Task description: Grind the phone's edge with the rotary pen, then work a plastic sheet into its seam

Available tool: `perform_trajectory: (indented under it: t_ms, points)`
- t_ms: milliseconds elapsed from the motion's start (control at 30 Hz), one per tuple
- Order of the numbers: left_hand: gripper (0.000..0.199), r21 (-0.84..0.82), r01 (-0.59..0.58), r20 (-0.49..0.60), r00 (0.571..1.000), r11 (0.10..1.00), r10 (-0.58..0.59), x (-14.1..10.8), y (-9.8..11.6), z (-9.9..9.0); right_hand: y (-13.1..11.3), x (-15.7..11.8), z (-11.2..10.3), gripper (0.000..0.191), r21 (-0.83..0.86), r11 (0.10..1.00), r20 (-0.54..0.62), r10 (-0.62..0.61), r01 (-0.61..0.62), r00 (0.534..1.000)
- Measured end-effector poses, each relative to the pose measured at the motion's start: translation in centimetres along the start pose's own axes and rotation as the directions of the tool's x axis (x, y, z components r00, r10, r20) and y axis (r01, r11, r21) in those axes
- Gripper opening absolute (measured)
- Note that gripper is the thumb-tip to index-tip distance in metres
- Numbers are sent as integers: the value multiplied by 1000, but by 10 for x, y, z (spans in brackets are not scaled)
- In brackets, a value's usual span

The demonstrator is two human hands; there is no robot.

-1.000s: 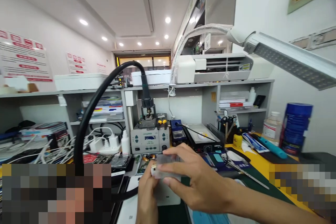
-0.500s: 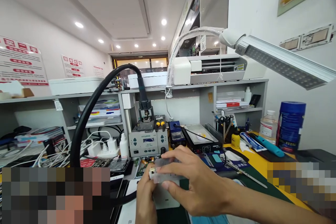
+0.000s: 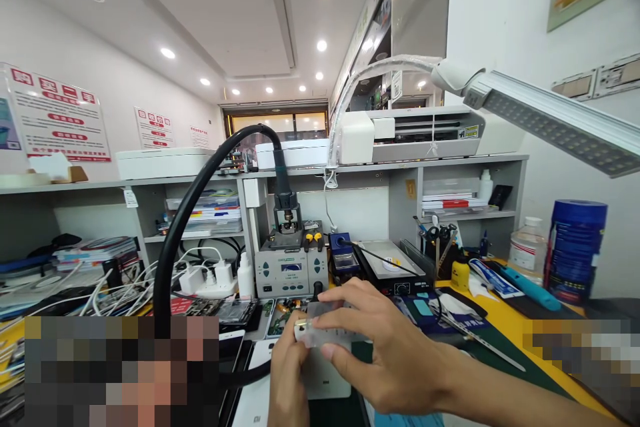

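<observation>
My left hand is closed around the left end of a small translucent plastic piece, which has a gold-coloured spot at that end. From the right, my right hand holds the same piece, its fingers laid over the top and the thumb below. The piece's right part is hidden behind those fingers, and its exact kind cannot be made out. Just beneath the hands lies a pale panel with a small dark logo. Left of it, a white device bearing a similar logo lies on the bench.
A hot-air rework station stands behind the hands, its thick black hose arching down at left. White cables and chargers crowd the left. Tweezers, a yellow bottle and a blue canister are at right. A lamp overhangs.
The whole scene has shifted slightly to the right as the head camera turned a little left. Both hands keep nearly the same grip on the translucent piece.
</observation>
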State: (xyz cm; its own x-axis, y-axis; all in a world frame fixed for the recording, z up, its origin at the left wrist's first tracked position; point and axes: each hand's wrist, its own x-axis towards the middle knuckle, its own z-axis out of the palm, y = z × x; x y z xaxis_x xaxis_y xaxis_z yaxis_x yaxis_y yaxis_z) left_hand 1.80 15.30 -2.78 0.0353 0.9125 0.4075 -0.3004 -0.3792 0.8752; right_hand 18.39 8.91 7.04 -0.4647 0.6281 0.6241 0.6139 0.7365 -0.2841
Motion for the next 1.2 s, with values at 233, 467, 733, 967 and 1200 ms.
perform_trajectory:
  t_ms: [233,467,733,967,1200]
  points:
    - [20,-15,2,0,1000,1000,-2,-2,0,0,2,0,1,28,-3,999,-10,-33,33,999]
    - [19,-11,1,18,1000,1000,-1,2,2,0,4,-1,1,29,-9,999,-18,-53,53,998]
    - [21,0,-16,16,1000,1000,16,-2,3,1,3,0,0,30,-23,999,-29,-41,40,999]
    - [21,6,-11,30,999,1000,11,0,1,0,-1,1,-3,30,-10,1000,35,10,-10,999]
    - [19,-9,-4,31,1000,1000,5,1,-2,-2,-2,0,-3,32,-12,1000,30,1,0,1000]
